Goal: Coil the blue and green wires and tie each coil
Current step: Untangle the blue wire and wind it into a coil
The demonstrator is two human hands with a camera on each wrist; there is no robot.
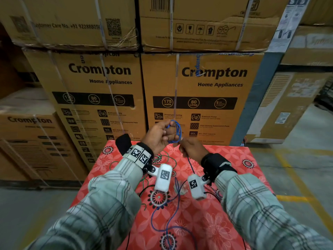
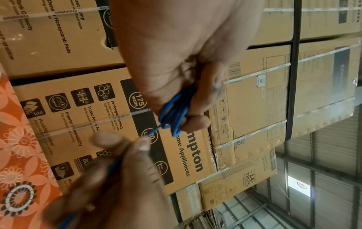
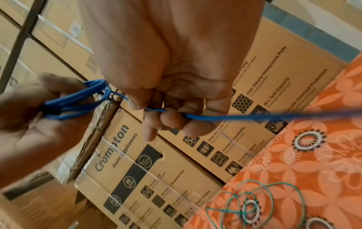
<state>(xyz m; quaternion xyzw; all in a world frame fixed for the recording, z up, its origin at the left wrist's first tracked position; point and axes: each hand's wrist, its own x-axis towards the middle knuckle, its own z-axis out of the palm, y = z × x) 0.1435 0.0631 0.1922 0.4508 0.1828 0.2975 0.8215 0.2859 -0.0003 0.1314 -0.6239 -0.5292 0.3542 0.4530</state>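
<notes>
My left hand (image 1: pixel 162 134) is raised above the far end of the table and grips a small coil of blue wire (image 1: pixel 175 131), looped round its fingers (image 2: pixel 195 122). Just to its right, my right hand (image 1: pixel 189 148) pinches the loose blue strand (image 3: pixel 215 118) where it leaves the coil (image 3: pixel 78 102). The rest of the blue wire (image 1: pixel 169 213) trails down in loose curves over the tablecloth. The thin green wire (image 1: pixel 162 159) lies uncoiled on the cloth below my left wrist, seen as tangled loops (image 3: pixel 264 201) in the right wrist view.
A red flowered tablecloth (image 1: pixel 225 159) covers the table in front of me. Stacked Crompton cardboard boxes (image 1: pixel 207 87) stand right behind its far edge, with more boxes (image 1: pixel 27 141) to the left. Concrete floor (image 1: pixel 306 159) with yellow lines runs along the right.
</notes>
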